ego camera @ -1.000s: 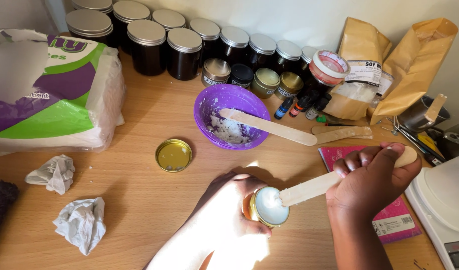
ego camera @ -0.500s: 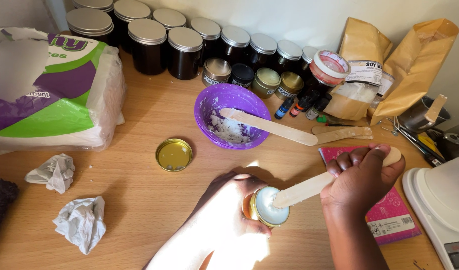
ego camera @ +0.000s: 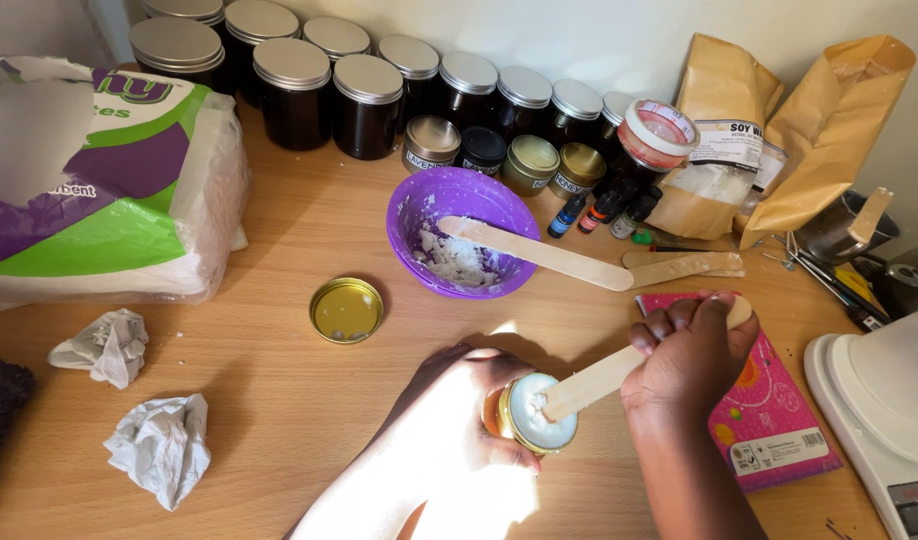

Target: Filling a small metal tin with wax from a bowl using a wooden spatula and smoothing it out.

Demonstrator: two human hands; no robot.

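Left hand closed around small gold tin near bench front edge. Right hand grips wooden stick, tip in tin's white fill. Gold lid and purple bowl lie well apart behind.

Three wooden sticks, two crumpled tissues, two brown paper bags, one purple bowl, one gold lid.

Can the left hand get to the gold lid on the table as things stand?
Probably not right away. The left hand is wrapped around the small tin, so it is occupied. The gold lid lies open on bare table just up-left of it, with nothing between them; the path itself looks free.
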